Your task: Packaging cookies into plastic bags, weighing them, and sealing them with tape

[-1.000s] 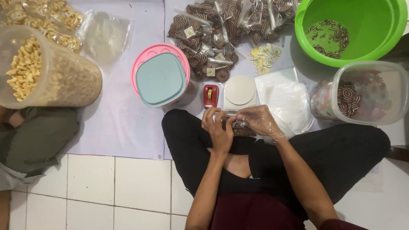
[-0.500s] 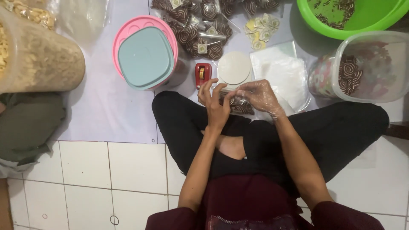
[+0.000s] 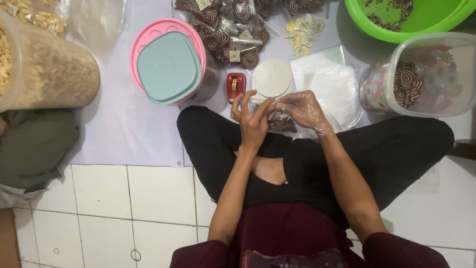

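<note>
Head view: left hand [image 3: 254,119] & right hand [image 3: 301,110], the right in a clear plastic glove, are pinching together on a small clear bag of striped cookies [image 3: 281,122] over the lap, seemingly closing its top. Just beyond the grip: red tape dispenser [image 3: 235,86], white round lid [image 3: 271,77]. Further beyond, finished packets [image 3: 229,31] are piling up. Right of grip, jar [image 3: 421,74] is holding more cookies, so I judge plenty left.

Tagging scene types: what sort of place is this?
Likely a home snack-packing spot on a white tiled floor: clear bags of brown swirl cookies, green plastic basin, small red tape dispenser.
</note>
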